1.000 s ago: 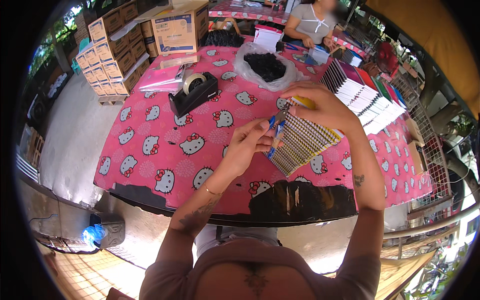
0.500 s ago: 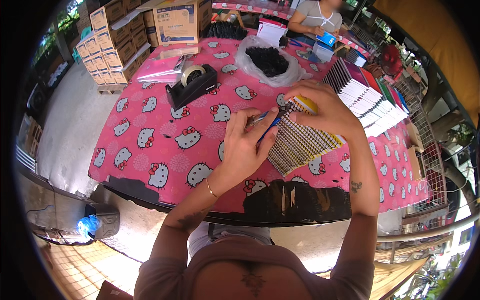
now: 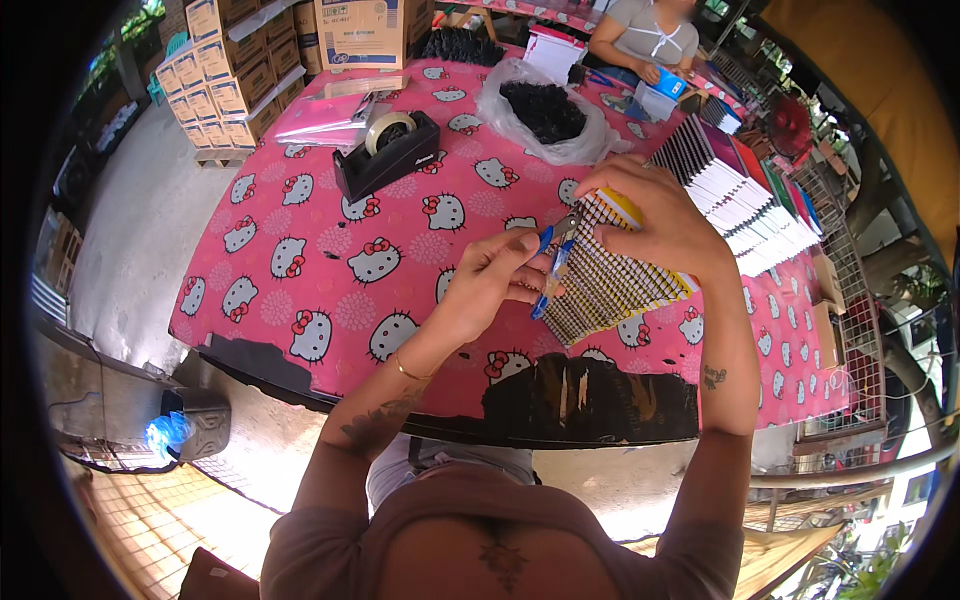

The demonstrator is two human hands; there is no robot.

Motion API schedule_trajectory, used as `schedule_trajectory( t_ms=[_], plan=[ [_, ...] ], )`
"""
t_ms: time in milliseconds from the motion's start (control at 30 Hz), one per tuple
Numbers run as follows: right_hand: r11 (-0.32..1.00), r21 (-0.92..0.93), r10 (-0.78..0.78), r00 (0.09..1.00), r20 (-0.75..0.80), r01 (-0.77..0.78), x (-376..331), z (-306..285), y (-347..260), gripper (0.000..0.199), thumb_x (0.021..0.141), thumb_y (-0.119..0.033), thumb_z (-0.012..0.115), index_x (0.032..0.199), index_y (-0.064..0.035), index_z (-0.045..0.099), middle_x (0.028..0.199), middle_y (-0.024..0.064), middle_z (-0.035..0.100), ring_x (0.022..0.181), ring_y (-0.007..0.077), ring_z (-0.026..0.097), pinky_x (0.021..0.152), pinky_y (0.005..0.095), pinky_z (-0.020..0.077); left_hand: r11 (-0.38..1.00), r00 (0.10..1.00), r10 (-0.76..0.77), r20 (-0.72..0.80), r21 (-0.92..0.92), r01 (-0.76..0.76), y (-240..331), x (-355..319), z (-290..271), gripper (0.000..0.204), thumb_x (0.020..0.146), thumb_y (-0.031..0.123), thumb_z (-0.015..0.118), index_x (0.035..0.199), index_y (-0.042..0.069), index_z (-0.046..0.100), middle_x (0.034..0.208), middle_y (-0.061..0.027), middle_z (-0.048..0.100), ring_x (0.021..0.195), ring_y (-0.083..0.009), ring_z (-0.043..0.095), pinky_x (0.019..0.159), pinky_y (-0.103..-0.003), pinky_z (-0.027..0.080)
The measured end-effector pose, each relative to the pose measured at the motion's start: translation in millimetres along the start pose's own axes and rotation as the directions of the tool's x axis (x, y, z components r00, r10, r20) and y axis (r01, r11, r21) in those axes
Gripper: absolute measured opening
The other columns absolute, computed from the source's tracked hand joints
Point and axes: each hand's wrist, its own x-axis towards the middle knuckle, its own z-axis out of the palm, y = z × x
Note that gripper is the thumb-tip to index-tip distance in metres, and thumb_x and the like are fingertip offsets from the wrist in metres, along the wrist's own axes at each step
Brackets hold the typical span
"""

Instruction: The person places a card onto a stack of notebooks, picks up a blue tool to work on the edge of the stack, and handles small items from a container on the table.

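My left hand [image 3: 497, 282] grips a pair of blue-handled pliers [image 3: 556, 262]; the handles are spread apart. Its metal jaws sit at the upper left edge of a stack of wire-bound notebooks [image 3: 610, 275]. The bindings of that stack face up in tight rows, with yellow showing along the covers' edges. Spread over the top right of the stack, my right hand [image 3: 655, 215] holds it, thumb on the bindings and fingers over the far side. The jaws' exact contact with the wire is too small to make out.
Beyond the stack lies a clear plastic bag [image 3: 490, 110] of black pieces. A black tape dispenser [image 3: 385, 160] stands left, near pink plastic-wrapped packs [image 3: 325, 118]. Bound notebooks [image 3: 735, 195] are piled right. Cartons [image 3: 360, 35] stand far left. Across the table, a person [image 3: 645, 45] holds something blue.
My left hand has opened the plier handles wider and turned them more upright, the jaws staying by the stack's upper left edge. My right hand keeps its hold on the notebooks.
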Motion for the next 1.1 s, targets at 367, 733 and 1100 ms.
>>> schedule_trajectory(
  t_ms=[367, 733, 1100],
  plan=[
    [1.000, -0.005, -0.014, 1.000, -0.013, 0.014, -1, 0, 1, 0.038, 0.071, -0.021, 0.068, 0.107, -0.0122, 0.060, 0.107, 0.0071, 0.059, 0.109, 0.0280, 0.053, 0.095, 0.0420, 0.0371, 0.221, 0.818, 0.551, 0.162, 0.918, -0.331, 9, -6, 10, 0.042, 0.100, 0.026, 0.046, 0.129, -0.004, 0.051, 0.090, -0.0111, 0.065, 0.079, -0.0233, 0.068, 0.077, -0.030, 0.054],
    [1.000, -0.011, -0.024, 1.000, -0.020, 0.023, -1, 0, 0, 0.038, 0.071, -0.021, 0.068, 0.107, -0.0123, 0.060, 0.106, 0.0073, 0.059, 0.109, 0.0278, 0.053, 0.095, 0.0414, 0.0369, 0.747, 0.949, 0.312, -0.050, 0.630, -0.213, 3, -6, 1, 0.044, 0.100, 0.029, 0.046, 0.127, -0.004, 0.053, 0.095, -0.0121, 0.066, 0.078, -0.0221, 0.067, 0.076, -0.030, 0.055],
    [1.000, -0.014, -0.018, 1.000, -0.005, 0.018, -1, 1, -1, 0.039, 0.072, -0.021, 0.068, 0.109, -0.0120, 0.060, 0.108, 0.0077, 0.058, 0.111, 0.0277, 0.052, 0.095, 0.0418, 0.0367, 0.982, 0.987, -0.019, -0.160, 0.182, 0.048, -5, -10, 1, 0.040, 0.099, 0.026, 0.049, 0.122, -0.006, 0.057, 0.090, -0.0100, 0.067, 0.075, -0.0173, 0.064, 0.068, -0.028, 0.052]
  ],
)
